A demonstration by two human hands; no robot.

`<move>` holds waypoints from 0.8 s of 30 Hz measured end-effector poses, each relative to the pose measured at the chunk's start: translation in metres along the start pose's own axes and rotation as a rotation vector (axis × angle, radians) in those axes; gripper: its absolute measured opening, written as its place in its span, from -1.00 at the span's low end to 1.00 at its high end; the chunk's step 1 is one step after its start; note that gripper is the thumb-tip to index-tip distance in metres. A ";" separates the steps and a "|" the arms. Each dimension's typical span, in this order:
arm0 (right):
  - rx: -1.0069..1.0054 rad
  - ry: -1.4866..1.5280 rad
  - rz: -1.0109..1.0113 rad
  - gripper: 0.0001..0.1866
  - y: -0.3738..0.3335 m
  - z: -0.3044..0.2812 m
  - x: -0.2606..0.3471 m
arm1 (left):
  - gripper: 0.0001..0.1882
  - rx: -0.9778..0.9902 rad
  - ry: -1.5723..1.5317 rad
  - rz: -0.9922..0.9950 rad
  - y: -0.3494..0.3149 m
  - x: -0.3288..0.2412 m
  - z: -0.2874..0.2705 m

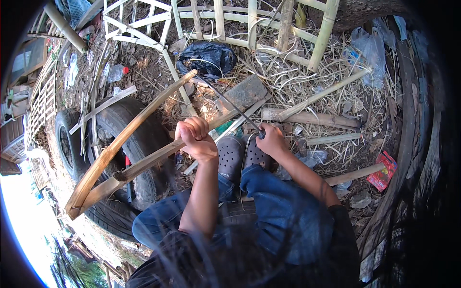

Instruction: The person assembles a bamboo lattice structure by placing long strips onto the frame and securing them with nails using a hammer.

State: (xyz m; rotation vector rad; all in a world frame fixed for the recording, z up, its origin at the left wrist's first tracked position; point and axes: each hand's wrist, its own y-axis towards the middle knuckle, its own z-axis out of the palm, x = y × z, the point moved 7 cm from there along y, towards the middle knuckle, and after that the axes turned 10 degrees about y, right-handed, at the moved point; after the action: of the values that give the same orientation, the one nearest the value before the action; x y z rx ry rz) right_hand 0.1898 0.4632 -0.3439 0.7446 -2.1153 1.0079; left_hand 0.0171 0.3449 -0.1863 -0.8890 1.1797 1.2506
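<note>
My left hand (196, 139) is closed in a fist around a split bamboo piece (149, 163). Its other half, a bamboo strip (129, 129), rises away at an angle, and the two meet at the lower left in a narrow V. Closed on a dark handle, my right hand (273, 140) holds a long thin-bladed knife (230, 102). The blade slants up and left, crossing the far part of the gripped bamboo; whether it touches is unclear. A flat block (244, 92) lies on the ground just beyond, partly behind the blade.
Old tires (129, 120) stand at my left. Ahead are a bamboo frame (240, 41) and a black plastic bag (206, 58). Pale shavings (288, 81) and bamboo pieces (312, 117) litter the ground at right, near a red packet (382, 171). My clogs (231, 154) are below my hands.
</note>
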 end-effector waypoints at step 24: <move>0.087 0.049 -0.030 -0.71 -0.008 -0.021 0.046 | -0.50 0.513 -0.004 0.283 -0.011 -0.078 0.026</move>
State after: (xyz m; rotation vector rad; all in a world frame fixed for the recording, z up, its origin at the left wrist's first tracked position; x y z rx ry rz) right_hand 0.1746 0.4669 -0.2951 0.7842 -2.0235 1.0969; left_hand 0.0378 0.3508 -0.1066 -0.3480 1.5678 1.0875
